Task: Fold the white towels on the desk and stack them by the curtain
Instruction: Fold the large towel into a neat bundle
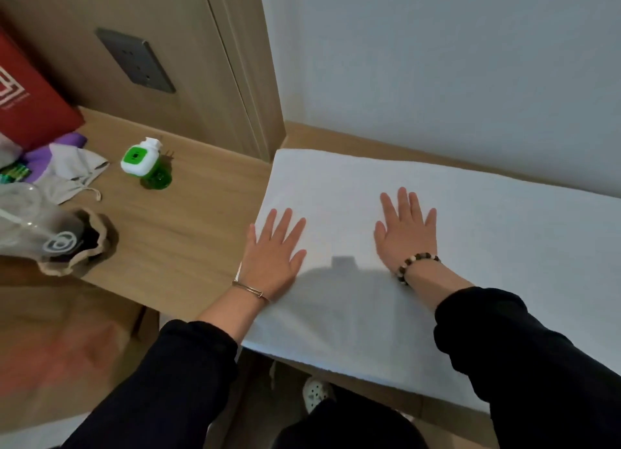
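**White towel pressed flat under two open hands**

Head view, looking down at a pale wood surface (181, 233) set against a wood-panelled wall. A large white towel (336, 180) lies spread across the right part of the surface. Its far edge runs close along the pale wall behind and its near edge hangs a little over the front. It runs out of the picture to the right, so its full length is hidden.

Both hands lie palm down on the towel. The left hand (274, 250), with a thin bangle at the wrist, rests near the towel's left edge. The right hand (406, 233), wearing a beaded bracelet, rests nearer the middle, well apart from the left. Each grip is fully spread: fingers straight and fanned, pinching nothing, only pressing on the cloth.

This looks like the smoothing step, flattening the towel between folds. The next move probably calls for pinching one edge or two corners and carrying them across to halve the cloth, keeping the edges lined up. No stack of folded towels shows here, and I cannot tell whether the pale area behind is wall or curtain.

To the left, clear of the towel, stand a green and white plug-in device (142, 161), a red bag (30, 96) and a small drawstring pouch (77, 173).
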{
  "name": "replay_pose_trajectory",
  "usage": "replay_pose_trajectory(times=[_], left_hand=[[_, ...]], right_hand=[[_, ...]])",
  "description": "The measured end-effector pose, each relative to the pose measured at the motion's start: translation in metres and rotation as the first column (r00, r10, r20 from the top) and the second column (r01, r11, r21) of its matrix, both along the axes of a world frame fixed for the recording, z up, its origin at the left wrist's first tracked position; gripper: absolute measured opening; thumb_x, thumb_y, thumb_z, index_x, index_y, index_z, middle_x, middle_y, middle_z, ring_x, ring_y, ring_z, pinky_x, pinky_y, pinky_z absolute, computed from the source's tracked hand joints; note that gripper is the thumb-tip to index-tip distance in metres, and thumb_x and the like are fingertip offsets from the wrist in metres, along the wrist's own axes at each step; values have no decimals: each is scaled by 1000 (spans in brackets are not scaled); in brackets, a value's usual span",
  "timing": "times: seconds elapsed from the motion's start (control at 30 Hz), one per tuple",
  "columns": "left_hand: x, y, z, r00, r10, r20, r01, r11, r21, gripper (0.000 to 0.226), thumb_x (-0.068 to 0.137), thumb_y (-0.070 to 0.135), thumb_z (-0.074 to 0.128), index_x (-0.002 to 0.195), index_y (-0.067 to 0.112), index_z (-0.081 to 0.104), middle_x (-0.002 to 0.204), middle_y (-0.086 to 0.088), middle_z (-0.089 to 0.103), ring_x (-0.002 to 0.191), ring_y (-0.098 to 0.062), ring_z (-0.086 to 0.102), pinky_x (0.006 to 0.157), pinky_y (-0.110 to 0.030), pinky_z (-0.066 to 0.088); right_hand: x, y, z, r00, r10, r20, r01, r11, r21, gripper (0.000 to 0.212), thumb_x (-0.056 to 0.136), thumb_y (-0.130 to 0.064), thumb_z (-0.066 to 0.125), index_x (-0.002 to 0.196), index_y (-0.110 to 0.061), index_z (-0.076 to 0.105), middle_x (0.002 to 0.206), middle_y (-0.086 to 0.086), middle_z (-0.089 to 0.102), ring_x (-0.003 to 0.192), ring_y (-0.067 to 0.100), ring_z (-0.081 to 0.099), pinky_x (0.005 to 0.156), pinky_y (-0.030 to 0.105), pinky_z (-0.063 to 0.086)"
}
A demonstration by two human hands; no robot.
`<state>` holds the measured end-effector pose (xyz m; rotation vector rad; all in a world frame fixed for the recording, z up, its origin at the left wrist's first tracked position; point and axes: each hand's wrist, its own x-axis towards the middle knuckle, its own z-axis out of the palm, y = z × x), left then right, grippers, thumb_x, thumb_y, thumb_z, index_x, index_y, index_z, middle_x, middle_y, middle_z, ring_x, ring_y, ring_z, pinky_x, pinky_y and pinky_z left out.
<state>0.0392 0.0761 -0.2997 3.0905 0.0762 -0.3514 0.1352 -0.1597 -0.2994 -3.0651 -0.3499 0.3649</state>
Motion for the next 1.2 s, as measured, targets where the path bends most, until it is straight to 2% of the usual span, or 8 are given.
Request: replay_pose_trajectory(times=[0.2, 0.43, 0.57, 0.63, 0.77, 0.97, 1.13, 1.2], left_hand=[[-50, 12, 1, 992, 124, -26, -125, 992, -14, 58, 98, 48, 13, 148, 33, -12, 157, 3, -17, 145, -24, -13, 114, -52, 5], [-61, 21, 6, 979, 195, 66, -166, 937, -307, 62, 99, 39, 37, 151, 21, 9, 159, -2, 2, 144, -22, 13, 113, -41, 20], [-62, 32, 12, 908, 415, 51, -366, 847, -385, 59, 91, 40, 53, 141, 20, 32, 135, -7, 43, 118, -22, 42, 91, -33, 40], [-59, 33, 19, 836, 540, -97, -512, 703, -494, 49, 86, 39, 60, 128, 19, 45, 123, -4, 49, 100, -19, 51, 78, -30, 43], [-43, 29, 33, 713, 647, -270, -672, 522, -525, 38, 78, 38, 68, 102, 14, 50, 104, -5, 61, 75, -15, 56, 56, -27, 41], [-22, 28, 42, 653, 654, -382, -745, 462, -481, 63, 79, 38, 68, 128, 5, 46, 124, -10, 56, 106, -29, 56, 80, -35, 47], [-16, 36, 53, 637, 578, -510, -764, 387, -517, 85, 75, 39, 75, 141, 5, 32, 141, -12, 43, 126, -33, 45, 97, -38, 41], [-14, 36, 59, 657, 543, -523, -748, 384, -541, 75, 77, 37, 73, 136, 4, 41, 133, -11, 50, 120, -32, 50, 98, -40, 43]], right_hand=[[-40, 20, 7, 998, -36, -41, 35, 999, -30, 60, 98, -43, 8, 149, -20, -14, 157, 10, -18, 145, 27, -15, 116, 49, -4], [-142, 59, 7, 849, 523, -70, -517, 851, 89, 58, 98, -42, 18, 150, -33, -3, 158, -3, -15, 144, 19, -19, 108, 42, -22], [-117, 12, 5, 969, 238, -60, -238, 971, 18, 58, 98, -45, 14, 150, -33, -8, 155, -2, -21, 142, 17, -22, 112, 47, -14], [-114, -7, 4, 999, 31, -33, -33, 998, -54, 60, 97, -45, 9, 150, -28, -10, 157, 3, -19, 144, 21, -16, 114, 50, -7], [-121, 21, 3, 999, -15, -36, 13, 998, -58, 63, 96, -46, 6, 149, -19, -15, 156, 11, -18, 144, 30, -14, 115, 52, -3], [-114, 30, 9, 949, 292, -118, -294, 956, 3, 60, 98, -47, 10, 149, -27, -13, 156, 4, -22, 143, 26, -21, 114, 48, -9], [-113, -35, 12, 989, -33, -143, 21, 996, -86, 60, 97, -51, 10, 149, -32, -14, 156, 1, -23, 144, 21, -19, 113, 55, -3], [-114, -37, 14, 980, -58, -188, 38, 994, -107, 60, 97, -52, 9, 147, -33, -19, 155, 1, -26, 143, 23, -21, 111, 59, -2]])
